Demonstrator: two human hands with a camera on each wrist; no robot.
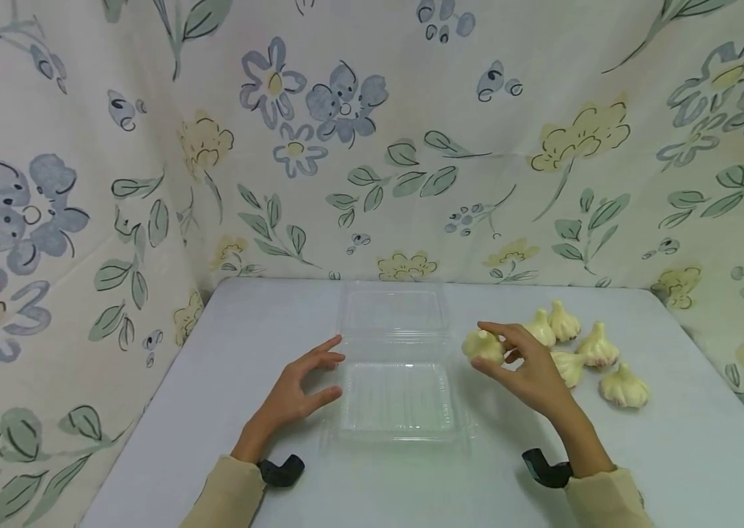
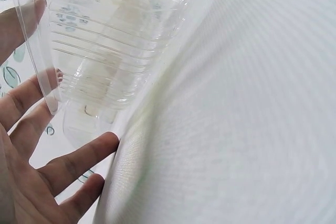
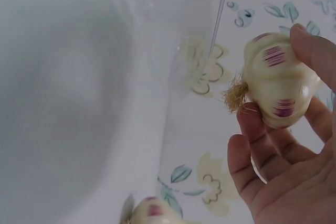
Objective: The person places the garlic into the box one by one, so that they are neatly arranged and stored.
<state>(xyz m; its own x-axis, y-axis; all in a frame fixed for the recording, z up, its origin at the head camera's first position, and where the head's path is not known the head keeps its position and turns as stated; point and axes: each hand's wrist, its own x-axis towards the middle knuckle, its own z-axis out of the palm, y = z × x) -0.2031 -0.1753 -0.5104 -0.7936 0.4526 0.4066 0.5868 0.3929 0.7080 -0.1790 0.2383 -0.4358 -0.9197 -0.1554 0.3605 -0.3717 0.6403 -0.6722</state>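
My right hand (image 1: pixel 527 370) holds a garlic bulb (image 1: pixel 483 346) between thumb and fingers, just right of a clear plastic clamshell box. In the right wrist view, the held garlic bulb (image 3: pixel 278 80) shows purple streaks and a tuft of dry roots. The clear box (image 1: pixel 398 400) lies open in the middle of the table, its lid (image 1: pixel 393 312) folded back toward the wall. At the box's left side is my left hand (image 1: pixel 299 385), fingers spread and relaxed. In the left wrist view its fingers (image 2: pixel 84 158) are close to the ribbed clear box (image 2: pixel 105 45).
Several more garlic bulbs (image 1: pixel 624 386) lie in a loose group at the right of the white table (image 1: pixel 227 337). A floral cloth (image 1: pixel 405 147) hangs behind the table and at both sides. Black bands (image 1: pixel 282 471) are on both wrists.
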